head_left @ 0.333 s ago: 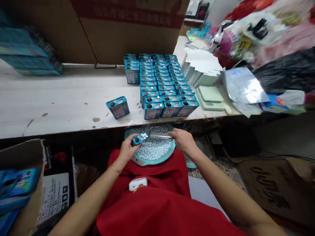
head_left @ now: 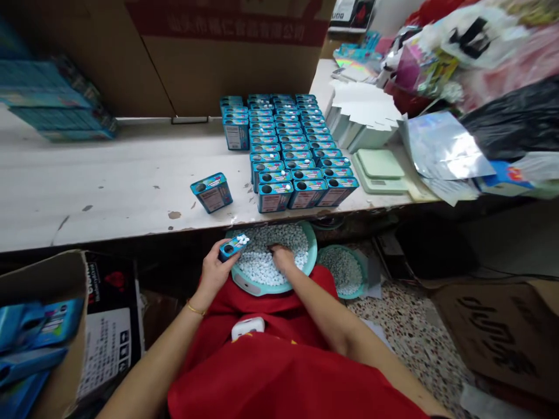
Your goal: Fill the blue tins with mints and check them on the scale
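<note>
My left hand (head_left: 215, 270) is closed around a small blue tin (head_left: 232, 247), tilted over the left side of a turquoise basin (head_left: 311, 256). White pellets, like mints, are heaped at the tin's upper right end. Inside the basin lie many loose white pellets (head_left: 262, 269). My right hand (head_left: 283, 258) is down among them with its fingers curled. The metal scoop it held a moment ago is hidden now, seemingly under the hand and pellets. One blue tin (head_left: 212, 193) stands alone on the white table (head_left: 131, 192) above my left hand.
Rows of blue tins (head_left: 290, 154) stand at the table's middle, beside a pale green scale (head_left: 381, 170) and stacked white cards (head_left: 364, 110). A second basin (head_left: 345, 270) of pellets is low on the right. An open carton (head_left: 82, 326) with blue packs sits at left.
My right hand has moved left and down into the pellets, and the metal scoop has gone out of sight. My left hand has shifted slightly left with the tin.
</note>
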Demonstrator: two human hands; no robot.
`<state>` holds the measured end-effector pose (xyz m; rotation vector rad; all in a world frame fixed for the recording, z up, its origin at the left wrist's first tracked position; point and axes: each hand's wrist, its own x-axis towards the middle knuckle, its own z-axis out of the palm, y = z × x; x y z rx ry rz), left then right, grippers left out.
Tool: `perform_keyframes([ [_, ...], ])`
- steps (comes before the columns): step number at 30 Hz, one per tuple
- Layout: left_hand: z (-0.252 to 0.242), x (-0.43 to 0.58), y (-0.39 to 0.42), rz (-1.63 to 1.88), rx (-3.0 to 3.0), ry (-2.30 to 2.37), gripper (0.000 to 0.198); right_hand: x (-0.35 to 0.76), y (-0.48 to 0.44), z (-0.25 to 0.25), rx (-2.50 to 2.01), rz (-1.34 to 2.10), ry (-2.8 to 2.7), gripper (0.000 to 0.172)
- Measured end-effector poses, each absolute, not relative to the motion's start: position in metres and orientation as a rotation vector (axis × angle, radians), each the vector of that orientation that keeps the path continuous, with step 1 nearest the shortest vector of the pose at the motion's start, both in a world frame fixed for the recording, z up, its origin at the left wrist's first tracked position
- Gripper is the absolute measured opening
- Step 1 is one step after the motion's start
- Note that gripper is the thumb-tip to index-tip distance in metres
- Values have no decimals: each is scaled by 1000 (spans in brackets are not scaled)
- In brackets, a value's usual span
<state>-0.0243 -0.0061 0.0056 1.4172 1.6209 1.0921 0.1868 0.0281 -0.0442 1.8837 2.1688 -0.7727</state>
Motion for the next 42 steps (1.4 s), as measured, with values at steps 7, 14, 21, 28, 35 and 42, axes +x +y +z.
perform_keyframes([
  [7, 2, -35, -12, 1140, 1352, 1645, 48, 212, 31, -47, 2029, -953, 2254, 35],
  [14, 2, -14, -8, 1130, 1397, 1631, 43, 242, 29, 36, 1926, -1011, 2617, 34],
  [21, -4, 10, -11, 994, 1579, 1632, 40, 215, 25, 109, 1606, -511, 2515, 35],
  [28, -13, 12, -12, 987, 1625, 1617, 39, 180, 18, 143, 1446, -292, 2482, 30],
  [35, -7, 0, -14, 1092, 1538, 1579, 38, 225, 18, 123, 1570, -256, 2446, 31],
  [42, -7, -16, -15, 1134, 1468, 1541, 40, 230, 20, -1, 1904, -650, 2164, 34],
])
